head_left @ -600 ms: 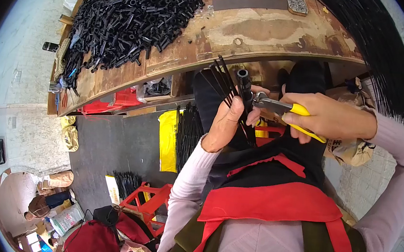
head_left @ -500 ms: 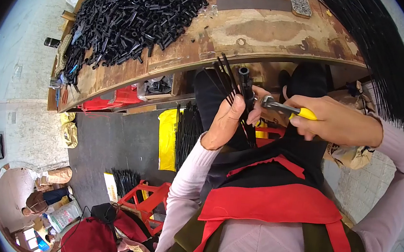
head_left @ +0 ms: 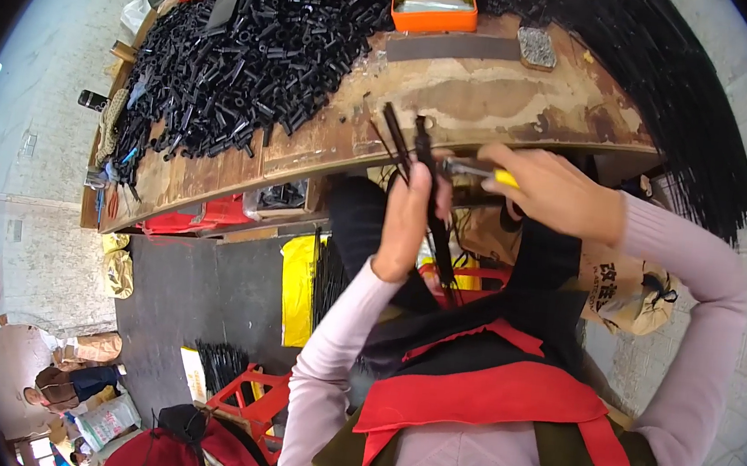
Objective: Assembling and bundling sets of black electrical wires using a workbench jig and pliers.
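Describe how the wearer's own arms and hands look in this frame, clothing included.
Both hands are bare, with no gloves on the left hand or the right hand. The left sleeve and right sleeve are long, pale pink and close-fitting, ending snugly at the wrists. No cables or printed markings show on either sleeve.

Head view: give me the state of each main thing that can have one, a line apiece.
Left grip: closed around black rods.
The black rods: bunched, upper ends spread.
Right grip: closed on pliers.
The pliers: held; jaws too blurred to tell.
Orange box: open.
Black tube pieces: heaped loose on the wooden bench.
Long black strands: massed over the bench's right end.
Grey strip: lying flat.
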Available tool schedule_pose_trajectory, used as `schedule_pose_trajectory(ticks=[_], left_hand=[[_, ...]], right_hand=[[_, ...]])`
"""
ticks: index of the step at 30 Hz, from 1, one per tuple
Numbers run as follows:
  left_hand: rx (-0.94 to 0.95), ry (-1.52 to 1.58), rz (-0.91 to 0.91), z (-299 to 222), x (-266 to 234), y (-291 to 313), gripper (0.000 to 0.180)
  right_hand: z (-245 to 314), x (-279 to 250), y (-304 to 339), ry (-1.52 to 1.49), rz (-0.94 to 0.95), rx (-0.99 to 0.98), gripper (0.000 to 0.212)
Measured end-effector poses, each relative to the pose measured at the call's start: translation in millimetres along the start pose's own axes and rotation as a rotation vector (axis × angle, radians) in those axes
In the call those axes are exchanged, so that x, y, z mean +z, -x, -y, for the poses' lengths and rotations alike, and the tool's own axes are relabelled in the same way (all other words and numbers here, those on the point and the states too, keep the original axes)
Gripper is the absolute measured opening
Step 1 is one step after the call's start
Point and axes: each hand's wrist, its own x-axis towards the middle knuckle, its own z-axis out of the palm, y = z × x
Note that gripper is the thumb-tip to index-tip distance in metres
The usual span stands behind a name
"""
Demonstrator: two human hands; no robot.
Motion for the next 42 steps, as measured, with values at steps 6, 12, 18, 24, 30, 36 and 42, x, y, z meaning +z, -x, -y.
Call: schedule_pose_trajectory(ticks=[6,12,18,24,30,36,42], left_hand=[[0.223,0.05,-0.494,-85,-56,10,0.053],[0.58,0.467,-0.423,-140,-66,46,0.05],[0.247,0.923,-0.374,-62,-12,38,0.047],[-0.29,1.394,-0.016,89,-1,-7,0.069],[-0.886,1.159,0.271,137,-2,71,0.072],[-0.136,0.014,0.02,30,9,73,0.034],[0.053,-0.163,-0.06,-14,32,76,0.033]], right_hand=[[-82,14,-26,0.555,-0.444,-0.161,0.033],[15,80,51,-0.668,0.298,-0.392,0.027],[-14,50,116,-1.428,-0.499,0.021,0.055],[-51,-11,168,-1.084,-1.138,-0.203,0.042],[32,8,141,-0.591,-0.984,0.074,0.05],[49,105,62,-1.063,-0.292,0.081,0.044],[49,61,34,-1.182,-0.336,0.003,0.045]])
